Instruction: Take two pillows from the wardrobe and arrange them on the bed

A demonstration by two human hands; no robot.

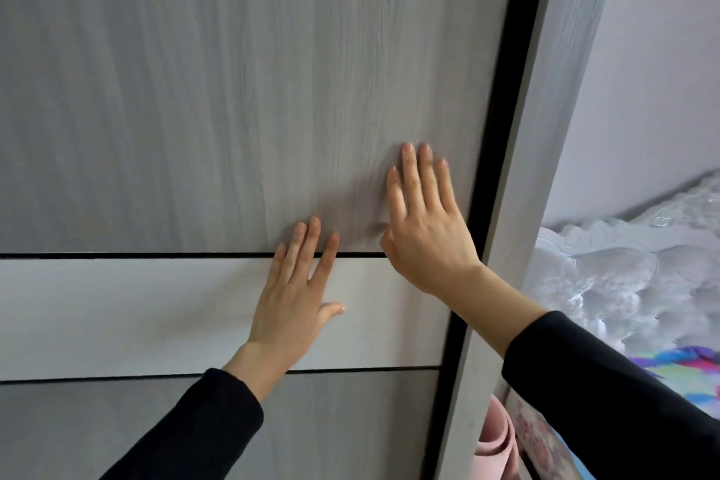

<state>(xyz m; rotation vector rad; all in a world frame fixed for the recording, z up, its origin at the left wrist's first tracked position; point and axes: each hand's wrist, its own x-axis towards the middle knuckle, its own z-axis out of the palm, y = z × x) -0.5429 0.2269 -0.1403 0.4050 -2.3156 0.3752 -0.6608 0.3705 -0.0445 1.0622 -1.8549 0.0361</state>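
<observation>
A grey wood-grain wardrobe door (195,90) with a white band across it fills most of the view. My left hand (296,296) lies flat on the white band, fingers spread, fingertips reaching the grey panel above. My right hand (424,222) is pressed flat on the grey panel, close to the door's black right edge (502,129). Neither hand holds anything. No pillow is visible. The bed (623,284) with a white frilly cover shows at the right.
The wardrobe's grey side frame (545,129) runs down beside the black edge. A pink rolled mat (498,444) stands between wardrobe and bed. A colourful blanket (693,362) lies on the bed. A pale wall (662,51) rises behind.
</observation>
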